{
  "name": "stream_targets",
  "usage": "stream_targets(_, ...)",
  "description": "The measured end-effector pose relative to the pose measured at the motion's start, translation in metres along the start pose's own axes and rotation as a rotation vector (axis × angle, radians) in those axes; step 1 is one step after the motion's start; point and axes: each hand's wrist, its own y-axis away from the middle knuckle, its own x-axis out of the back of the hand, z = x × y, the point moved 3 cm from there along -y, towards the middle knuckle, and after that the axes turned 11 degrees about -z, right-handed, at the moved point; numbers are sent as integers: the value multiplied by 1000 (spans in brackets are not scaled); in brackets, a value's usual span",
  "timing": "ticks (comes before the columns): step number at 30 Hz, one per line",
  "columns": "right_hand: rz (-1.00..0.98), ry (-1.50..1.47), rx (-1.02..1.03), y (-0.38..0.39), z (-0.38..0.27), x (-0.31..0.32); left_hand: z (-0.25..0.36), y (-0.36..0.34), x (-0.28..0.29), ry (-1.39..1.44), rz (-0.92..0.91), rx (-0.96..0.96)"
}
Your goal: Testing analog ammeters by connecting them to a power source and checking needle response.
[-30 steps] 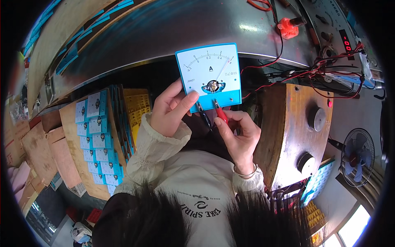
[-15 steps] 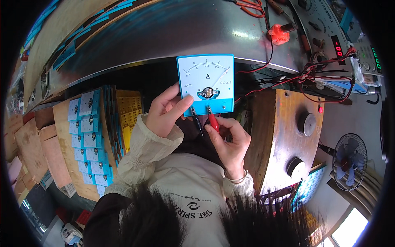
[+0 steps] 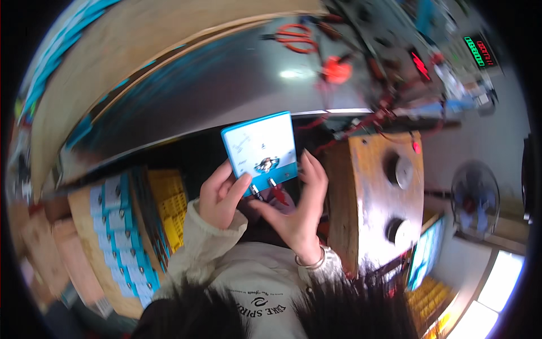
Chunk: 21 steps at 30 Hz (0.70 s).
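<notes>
While the left hand (image 3: 219,199) gripped the meter (image 3: 262,141) by its lower left corner, the right hand (image 3: 299,217), thumb and fingers spread apart, stood just beside the meter's lower right corner, contact unclear.

Mid-frame: scale marks (image 3: 241,142) and a central symbol are printed on the white face of the analog panel meter (image 3: 280,135); smeared, can't be read. Bottom centre: large dark lettering (image 3: 263,313) is arched under a swirl logo (image 3: 259,302) on a pale sweatshirt (image 3: 254,268), partly legible; smaller line above is too fine. Upper right: red digits are shown on a digital display (image 3: 420,64), blurred. Further right: green and red digits are lit on a two-colour display (image 3: 479,52), values unreadable.
</notes>
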Motion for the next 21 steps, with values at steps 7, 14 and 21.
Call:
stream_targets(7,180,66,-58,16,65,47,-23,3,-53,-277,-258,38)
stream_targets(14,768,644,-463,17,241,192,-36,-11,-27,-404,-226,-47)
stream_targets(21,775,510,-517,0,255,185,-28,-18,1,-385,-51,-103)
